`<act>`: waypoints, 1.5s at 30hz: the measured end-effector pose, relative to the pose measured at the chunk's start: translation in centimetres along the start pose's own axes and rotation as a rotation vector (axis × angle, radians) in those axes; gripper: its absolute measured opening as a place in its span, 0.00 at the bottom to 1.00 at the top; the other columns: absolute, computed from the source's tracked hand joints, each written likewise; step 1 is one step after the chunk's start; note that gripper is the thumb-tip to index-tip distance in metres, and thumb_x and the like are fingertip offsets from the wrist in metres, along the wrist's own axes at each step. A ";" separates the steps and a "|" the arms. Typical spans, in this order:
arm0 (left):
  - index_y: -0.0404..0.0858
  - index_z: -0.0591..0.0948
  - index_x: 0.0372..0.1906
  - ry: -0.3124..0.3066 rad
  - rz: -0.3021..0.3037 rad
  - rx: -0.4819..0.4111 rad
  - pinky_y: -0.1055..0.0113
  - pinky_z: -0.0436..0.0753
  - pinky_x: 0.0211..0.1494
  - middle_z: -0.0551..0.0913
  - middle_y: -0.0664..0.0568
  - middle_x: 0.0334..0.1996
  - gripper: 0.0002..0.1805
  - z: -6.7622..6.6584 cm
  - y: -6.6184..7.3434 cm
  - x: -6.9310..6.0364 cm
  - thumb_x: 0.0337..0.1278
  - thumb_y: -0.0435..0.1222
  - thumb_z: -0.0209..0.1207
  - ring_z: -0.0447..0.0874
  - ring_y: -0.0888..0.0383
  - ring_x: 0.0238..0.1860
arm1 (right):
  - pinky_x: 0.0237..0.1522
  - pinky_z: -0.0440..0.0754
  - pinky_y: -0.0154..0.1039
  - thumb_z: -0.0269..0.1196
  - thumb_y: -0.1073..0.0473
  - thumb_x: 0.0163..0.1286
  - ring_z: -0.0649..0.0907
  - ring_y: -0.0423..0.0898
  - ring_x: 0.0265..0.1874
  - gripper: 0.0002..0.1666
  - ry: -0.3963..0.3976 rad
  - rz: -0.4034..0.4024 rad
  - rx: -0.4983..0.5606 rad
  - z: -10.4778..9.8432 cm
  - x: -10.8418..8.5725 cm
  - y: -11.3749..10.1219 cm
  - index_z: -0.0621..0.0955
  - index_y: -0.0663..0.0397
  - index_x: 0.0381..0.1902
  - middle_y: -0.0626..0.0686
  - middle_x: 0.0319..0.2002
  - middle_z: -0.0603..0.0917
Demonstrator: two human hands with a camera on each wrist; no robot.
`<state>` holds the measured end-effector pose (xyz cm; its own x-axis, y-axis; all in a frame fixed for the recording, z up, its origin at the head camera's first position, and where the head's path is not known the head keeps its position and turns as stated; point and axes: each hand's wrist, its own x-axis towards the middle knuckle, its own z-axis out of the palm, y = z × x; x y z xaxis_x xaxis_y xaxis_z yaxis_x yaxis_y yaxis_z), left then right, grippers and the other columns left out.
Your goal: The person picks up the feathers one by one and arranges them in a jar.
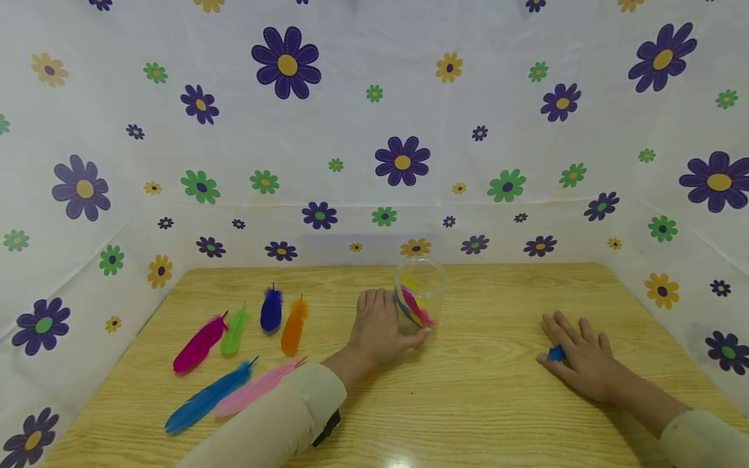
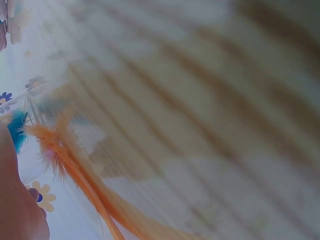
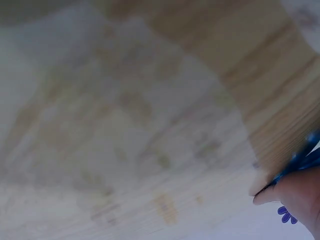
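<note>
A clear plastic cup (image 1: 434, 305) stands toward the back of the wooden table, with pink, yellow and blue feathers inside. At its left side my left hand (image 1: 379, 330) holds it, the thumb across the front near the base. In the left wrist view, a teal-blue feather (image 2: 18, 131) shows beside that hand, and an orange feather (image 2: 80, 175) lies on the table. On the right, low over the table, my right hand (image 1: 588, 367) pinches a blue feather (image 1: 556, 353) between thumb and index finger; most of it is hidden. The right wrist view shows its blue barbs (image 3: 302, 159).
Left of the cup lie loose feathers: magenta (image 1: 200, 346), light green (image 1: 234, 333), dark blue (image 1: 271, 311), orange (image 1: 294, 328), long blue (image 1: 207, 398) and pink (image 1: 257, 389). My left sleeve (image 1: 275, 416) partly covers the pink one. A flower-printed white sheet (image 1: 345, 130) walls the table's back and sides.
</note>
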<state>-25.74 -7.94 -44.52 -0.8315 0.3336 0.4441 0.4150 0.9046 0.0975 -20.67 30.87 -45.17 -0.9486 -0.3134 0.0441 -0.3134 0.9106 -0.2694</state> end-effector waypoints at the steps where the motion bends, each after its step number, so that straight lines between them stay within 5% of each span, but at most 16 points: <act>1: 0.31 0.74 0.51 -0.001 -0.001 0.000 0.54 0.65 0.58 0.76 0.45 0.41 0.48 0.0 0.0 0.0 0.48 0.72 0.57 0.67 0.49 0.45 | 0.58 0.45 0.85 0.51 0.37 0.76 0.47 0.85 0.69 0.48 0.000 0.007 -0.002 0.0 0.0 -0.1 0.45 0.47 0.81 0.68 0.78 0.51; 12: 0.30 0.74 0.51 -0.013 -0.005 0.005 0.54 0.65 0.58 0.77 0.45 0.41 0.48 -0.2 0.1 0.0 0.48 0.72 0.56 0.67 0.49 0.45 | 0.56 0.47 0.86 0.43 0.50 0.82 0.49 0.86 0.68 0.36 0.011 0.029 -0.002 0.0 0.4 -0.1 0.47 0.52 0.80 0.71 0.75 0.55; 20: 0.31 0.74 0.52 -0.019 -0.009 0.008 0.54 0.65 0.59 0.77 0.45 0.42 0.48 -0.2 0.1 0.0 0.48 0.73 0.55 0.68 0.49 0.46 | 0.54 0.48 0.87 0.40 0.48 0.83 0.52 0.85 0.68 0.33 0.035 0.027 0.059 -0.4 0.6 -0.6 0.52 0.54 0.79 0.72 0.74 0.58; 33: 0.31 0.74 0.53 -0.022 -0.007 -0.012 0.55 0.64 0.59 0.77 0.46 0.42 0.49 0.0 0.0 0.0 0.49 0.73 0.54 0.67 0.49 0.46 | 0.66 0.60 0.71 0.33 0.49 0.85 0.59 0.78 0.69 0.34 0.096 0.061 0.372 -1.3 1.0 -2.6 0.52 0.68 0.77 0.75 0.73 0.56; 45: 0.31 0.73 0.53 -0.015 -0.003 -0.022 0.54 0.65 0.58 0.77 0.45 0.42 0.49 0.0 0.0 0.0 0.48 0.73 0.56 0.67 0.49 0.46 | 0.69 0.48 0.73 0.29 0.45 0.84 0.49 0.75 0.73 0.38 0.053 0.110 0.673 -2.0 1.7 -3.7 0.46 0.67 0.78 0.72 0.76 0.50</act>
<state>-25.75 -7.98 -44.54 -0.8382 0.3353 0.4302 0.4206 0.8995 0.1186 -21.23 27.55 -42.15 -0.9797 -0.1989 0.0246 -0.1352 0.5653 -0.8137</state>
